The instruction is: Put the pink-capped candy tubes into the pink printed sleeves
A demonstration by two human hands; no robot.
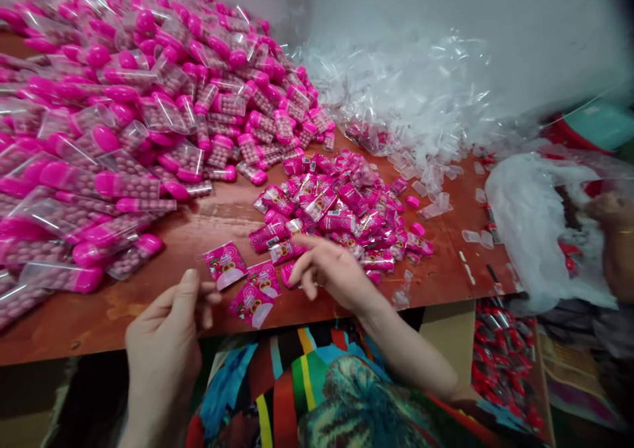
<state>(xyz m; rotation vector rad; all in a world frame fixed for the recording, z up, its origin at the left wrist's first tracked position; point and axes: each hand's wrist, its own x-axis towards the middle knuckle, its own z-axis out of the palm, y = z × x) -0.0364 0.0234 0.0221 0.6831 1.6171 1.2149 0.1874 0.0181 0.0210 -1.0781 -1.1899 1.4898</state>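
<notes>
My left hand [166, 326] is at the table's front edge, thumb raised and fingers loosely bent, with nothing visible in it. Just beyond its fingertips lie flat pink printed labels [225, 263], some overlapping. My right hand [334, 273] hovers at the near side of a heap of small pink-labelled candy containers [341, 197]. Its index finger points left and the other fingers bend down, with no object seen in them. A pink container is partly hidden behind those fingers.
A tall mound of clear candy containers with pink caps [163, 104] fills the left. Clear empty containers [421, 98] are piled at the back right. A white plastic bag [525, 217] lies at the right edge. Below stands a box of red items [505, 362].
</notes>
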